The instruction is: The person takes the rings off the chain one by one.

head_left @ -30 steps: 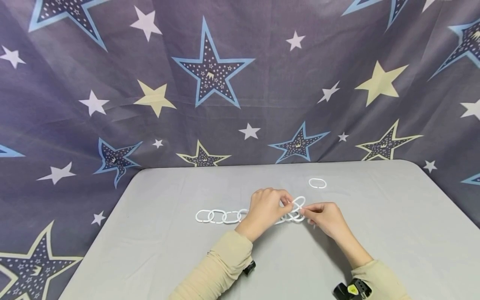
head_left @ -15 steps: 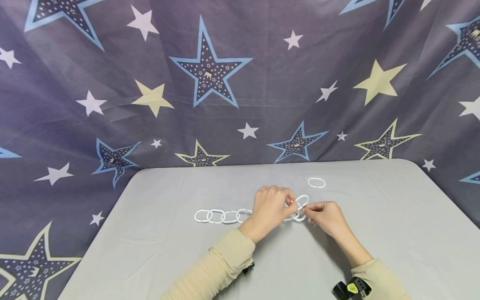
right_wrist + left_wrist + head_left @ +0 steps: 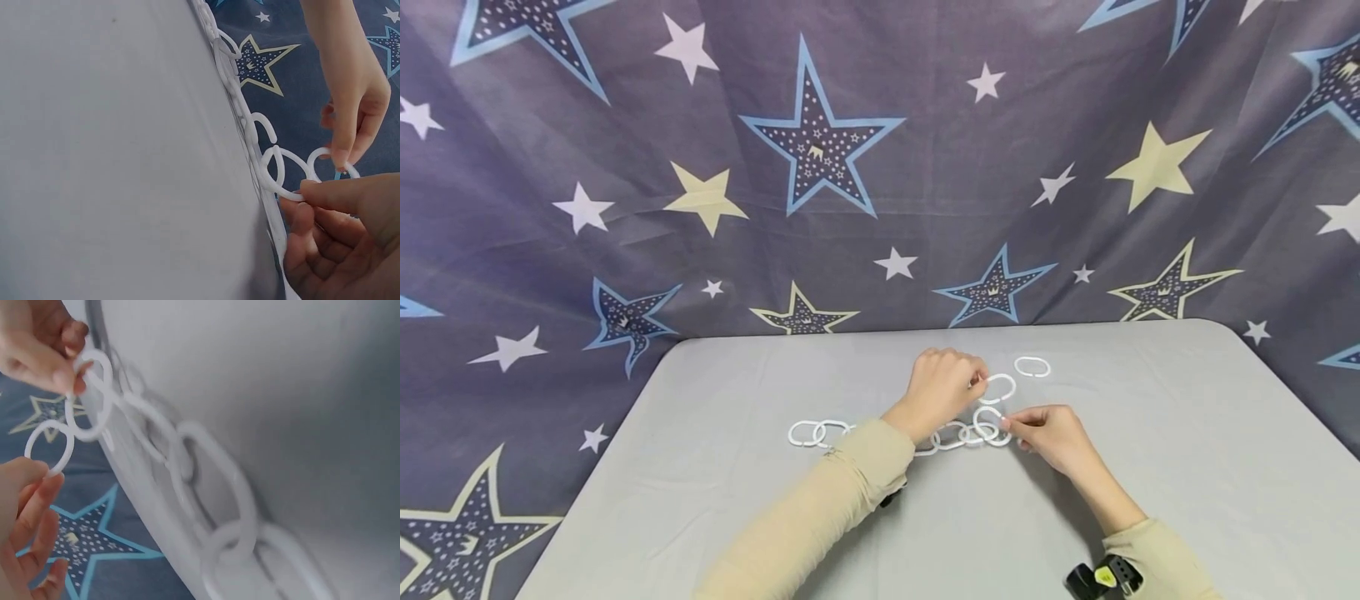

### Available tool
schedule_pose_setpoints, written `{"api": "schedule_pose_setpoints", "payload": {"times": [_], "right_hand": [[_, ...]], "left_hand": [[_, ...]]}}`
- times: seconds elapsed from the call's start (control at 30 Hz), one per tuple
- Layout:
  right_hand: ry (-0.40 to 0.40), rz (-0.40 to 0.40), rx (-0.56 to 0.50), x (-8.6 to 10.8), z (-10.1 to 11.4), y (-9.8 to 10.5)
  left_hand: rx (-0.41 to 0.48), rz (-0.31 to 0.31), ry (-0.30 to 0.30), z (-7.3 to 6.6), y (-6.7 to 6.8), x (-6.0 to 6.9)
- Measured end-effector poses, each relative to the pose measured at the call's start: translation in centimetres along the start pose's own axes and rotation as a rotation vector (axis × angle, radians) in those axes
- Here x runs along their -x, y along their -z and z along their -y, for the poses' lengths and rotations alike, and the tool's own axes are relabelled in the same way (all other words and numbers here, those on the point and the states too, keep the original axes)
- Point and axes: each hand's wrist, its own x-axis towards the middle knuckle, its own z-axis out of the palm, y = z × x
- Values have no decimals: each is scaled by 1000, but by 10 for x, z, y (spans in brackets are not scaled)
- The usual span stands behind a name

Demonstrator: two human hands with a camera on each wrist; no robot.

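My left hand [image 3: 943,387] pinches a white plastic chain link [image 3: 1014,388] at its left end, raised a little over the table. My right hand [image 3: 1051,433] pinches another white link [image 3: 109,381] between thumb and fingertips, at the right end of a white chain [image 3: 951,423]. The two pinched links meet or overlap in the left wrist view; whether one passes through the other I cannot tell. Leftward from the right hand the chain lies on the table, its middle hidden by my left forearm.
A loose white oval link [image 3: 1017,367] lies farther back, beyond the hands. The grey table [image 3: 715,500] ends at a dark cloth backdrop [image 3: 865,250] printed with stars. A black wrist device [image 3: 1105,577] sits on the right wrist.
My left hand has moved away from me with its link, which now appears farther from the chain end. The right hand stays about where it was, holding its link.
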Motion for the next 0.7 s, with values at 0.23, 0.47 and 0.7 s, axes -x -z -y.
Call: {"api": "schedule_pose_setpoints", "payload": {"times": [0.23, 0.47, 0.7], "right_hand": [[5, 51, -42, -1, -3, 1], [16, 58, -58, -1, -6, 2], [18, 67, -49, 0, -4, 2]], "left_hand": [[-31, 110, -23, 8, -10, -23], [-39, 174, 44, 14, -28, -44], [-53, 212, 149, 16, -42, -59]]}}
